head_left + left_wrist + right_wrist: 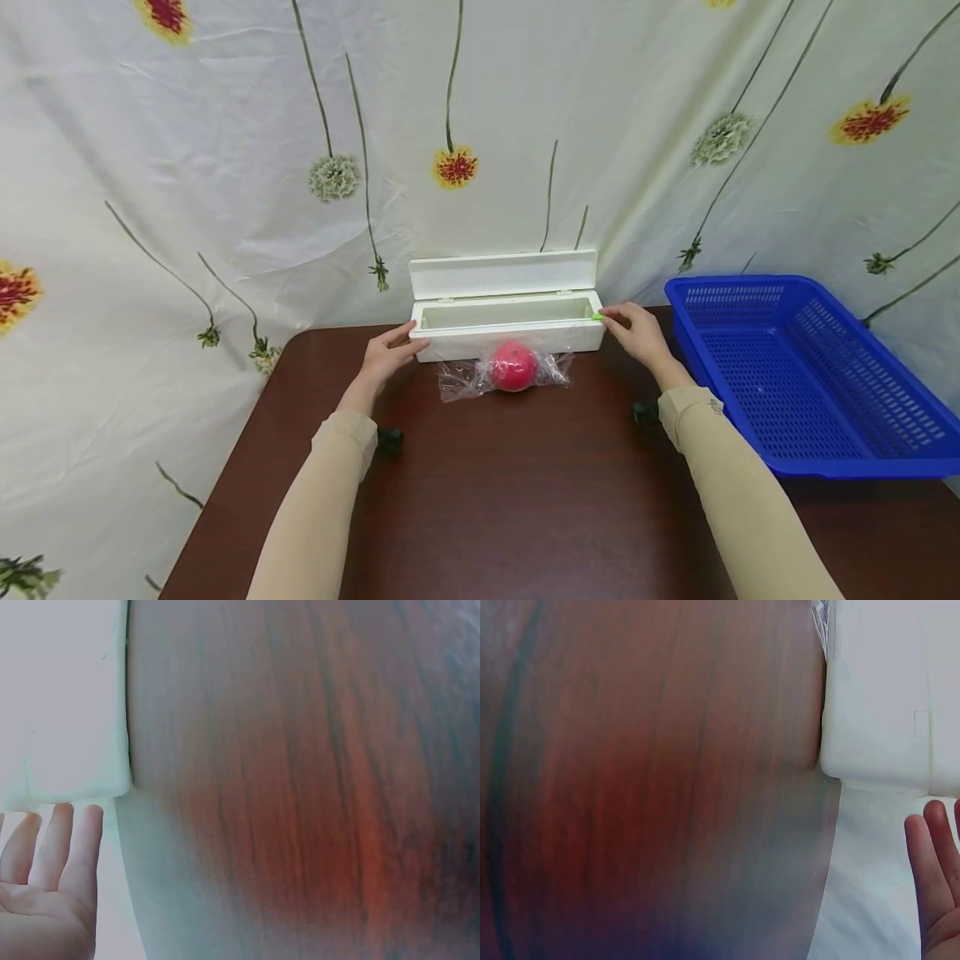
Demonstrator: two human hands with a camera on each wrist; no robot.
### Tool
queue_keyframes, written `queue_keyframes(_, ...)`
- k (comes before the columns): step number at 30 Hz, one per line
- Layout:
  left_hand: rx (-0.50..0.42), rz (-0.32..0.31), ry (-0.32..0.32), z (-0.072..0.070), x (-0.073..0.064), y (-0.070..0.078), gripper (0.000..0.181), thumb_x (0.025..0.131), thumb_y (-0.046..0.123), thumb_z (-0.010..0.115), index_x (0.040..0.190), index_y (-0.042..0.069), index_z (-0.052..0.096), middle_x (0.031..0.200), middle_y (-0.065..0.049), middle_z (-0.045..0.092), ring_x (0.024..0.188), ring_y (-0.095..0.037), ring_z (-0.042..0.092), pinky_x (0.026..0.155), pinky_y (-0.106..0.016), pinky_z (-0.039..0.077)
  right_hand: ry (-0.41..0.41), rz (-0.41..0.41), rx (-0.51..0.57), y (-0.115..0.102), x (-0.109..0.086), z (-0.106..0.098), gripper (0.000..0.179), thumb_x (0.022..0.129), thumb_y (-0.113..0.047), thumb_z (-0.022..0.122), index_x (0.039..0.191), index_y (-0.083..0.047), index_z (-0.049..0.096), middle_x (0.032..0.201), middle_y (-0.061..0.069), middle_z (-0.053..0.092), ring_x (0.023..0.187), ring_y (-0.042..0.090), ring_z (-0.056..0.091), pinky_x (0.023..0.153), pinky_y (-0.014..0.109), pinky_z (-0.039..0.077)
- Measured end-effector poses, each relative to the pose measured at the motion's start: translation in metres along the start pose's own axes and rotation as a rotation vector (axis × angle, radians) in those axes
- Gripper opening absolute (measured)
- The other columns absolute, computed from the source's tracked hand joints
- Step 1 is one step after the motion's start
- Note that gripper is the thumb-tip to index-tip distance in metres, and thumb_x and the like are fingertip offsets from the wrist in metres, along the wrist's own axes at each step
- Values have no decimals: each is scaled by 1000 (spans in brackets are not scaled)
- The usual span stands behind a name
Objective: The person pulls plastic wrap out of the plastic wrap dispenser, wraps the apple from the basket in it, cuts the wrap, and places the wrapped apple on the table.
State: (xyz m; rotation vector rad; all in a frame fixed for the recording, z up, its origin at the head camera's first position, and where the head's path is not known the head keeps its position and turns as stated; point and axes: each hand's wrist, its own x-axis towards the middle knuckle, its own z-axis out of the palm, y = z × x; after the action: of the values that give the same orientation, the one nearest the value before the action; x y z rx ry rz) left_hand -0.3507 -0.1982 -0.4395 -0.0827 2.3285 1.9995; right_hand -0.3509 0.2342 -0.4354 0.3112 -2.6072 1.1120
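A long white box point(510, 340) with its hinged lid point(504, 277) raised stands at the table's back edge. In front of it lies a round red thing in clear plastic film point(513, 367), its kind unclear. My left hand point(386, 357) touches the box's left end, thumb against the front and fingers fairly straight; the left wrist view shows fingertips point(91, 814) at that end. At the right end, my right hand point(633, 329) pinches a small green piece point(597, 317) on the rim between thumb and forefinger. Its other fingers point(926, 855) stretch beside the box in the right wrist view.
A blue plastic basket point(817, 392) stands to the right, close to my right forearm. The dark brown table point(517, 500) extends toward me. Behind it hangs a white flowered cloth point(247, 125), close behind the lid.
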Motion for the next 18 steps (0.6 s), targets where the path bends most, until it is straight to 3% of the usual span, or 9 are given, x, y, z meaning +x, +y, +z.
queue_keyframes(4,-9,-1,19,0,0,0,62,82,22,74,137,11,49,140,-14,45,122,-27,50,96,-40,43,41,-14,-16,1,-3,1,26,92,-14,62,114,-1,66,106,18,62,99,33,57,87,47,45)
queue_keyframes(7,38,34,74,2,-2,0,62,80,25,76,135,9,51,136,-14,49,121,-26,50,96,-39,44,67,-2,-26,0,-6,3,30,92,-17,63,118,-2,65,108,18,62,102,33,56,89,48,44)
queue_keyframes(13,235,201,284,12,-11,2,48,83,29,73,123,5,62,121,-14,61,111,-28,56,89,-42,48,169,19,11,-4,-12,8,33,89,-22,66,117,-4,65,107,15,62,95,30,59,82,45,49)
queue_keyframes(18,297,320,439,25,-22,8,37,87,27,68,117,4,66,110,-14,66,98,-29,63,81,-43,50,224,-41,20,-12,-15,13,29,87,-23,69,110,-5,69,105,13,63,95,29,57,82,45,46)
